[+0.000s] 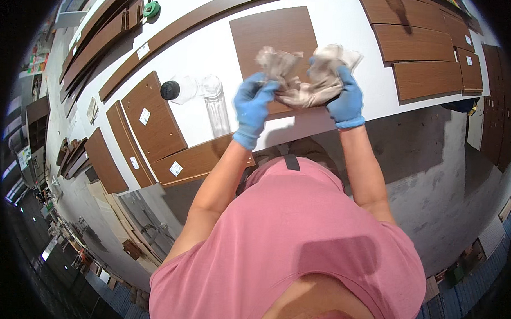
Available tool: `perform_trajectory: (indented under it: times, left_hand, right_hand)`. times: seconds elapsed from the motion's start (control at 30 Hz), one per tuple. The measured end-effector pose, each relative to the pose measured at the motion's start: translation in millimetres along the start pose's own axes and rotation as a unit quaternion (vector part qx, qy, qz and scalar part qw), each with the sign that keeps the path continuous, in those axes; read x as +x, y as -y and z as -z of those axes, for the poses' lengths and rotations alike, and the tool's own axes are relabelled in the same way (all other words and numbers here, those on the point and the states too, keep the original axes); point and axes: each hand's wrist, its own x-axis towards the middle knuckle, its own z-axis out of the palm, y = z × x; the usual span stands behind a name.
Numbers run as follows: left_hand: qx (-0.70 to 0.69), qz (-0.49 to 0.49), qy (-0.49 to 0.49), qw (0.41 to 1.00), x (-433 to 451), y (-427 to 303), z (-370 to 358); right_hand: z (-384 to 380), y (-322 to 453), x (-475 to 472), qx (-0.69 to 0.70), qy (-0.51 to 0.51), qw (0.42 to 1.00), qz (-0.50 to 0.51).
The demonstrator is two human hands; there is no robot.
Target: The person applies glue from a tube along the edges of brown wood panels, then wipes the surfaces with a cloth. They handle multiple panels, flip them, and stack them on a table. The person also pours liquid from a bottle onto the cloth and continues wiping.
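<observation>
A crumpled beige cloth [304, 91] is stretched between my two hands, its ends bunched and slightly blurred. My left hand [253, 104], in a blue work glove, grips its left end. On the other end my right hand [346, 97] is closed, gloved the same way. Beneath the cloth a brown wood-grain panel [272, 31] lies flat on the white tabletop [200, 43]; the cloth hides part of it. Left of my left hand is a clear bottle with a black cap [170, 90].
Labelled brown panels [149, 113] lie at the left. More brown boards [415, 45] are laid together at the right. A long brown strip [180, 26] runs behind the bottle. A green tape measure [151, 9] sits at the far left, near stacked boards [99, 40].
</observation>
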Motion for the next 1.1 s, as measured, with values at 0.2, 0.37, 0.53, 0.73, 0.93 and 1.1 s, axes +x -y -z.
perform_trajectory:
  times: [0.2, 0.37, 0.53, 0.73, 0.93, 1.1]
  left_hand:
    - [-0.046, 0.123, -0.182, 0.975, -13.7, 29.6, 53.5]
    - [0.456, -0.252, -0.109, 0.846, -39.6, 40.5, 29.8]
    - [0.53, -0.41, 0.083, 0.737, -11.2, 21.4, -15.3]
    - [0.424, -0.401, 0.178, 0.792, 58.4, -28.9, -59.9]
    - [0.205, -0.034, 0.448, 0.87, 87.1, -68.7, -63.0]
    - [0.116, 0.152, 0.468, 0.863, 72.5, -89.6, -52.8]
  right_hand:
    - [37.6, 10.3, 9.1, 0.06, 0.014, 0.997, 0.053]
    - [73.7, -14.3, 15.5, 0.078, -0.104, 0.991, 0.038]
    - [64.8, -2.6, 9.3, 0.098, -0.075, 0.991, 0.061]
    - [-5.3, 62.5, -38.6, 0.034, 0.119, 0.991, 0.054]
    - [-15.1, 121.0, -44.2, -0.372, 0.238, 0.857, 0.266]
    - [-22.9, 150.3, -16.9, -0.356, 0.119, 0.899, 0.226]
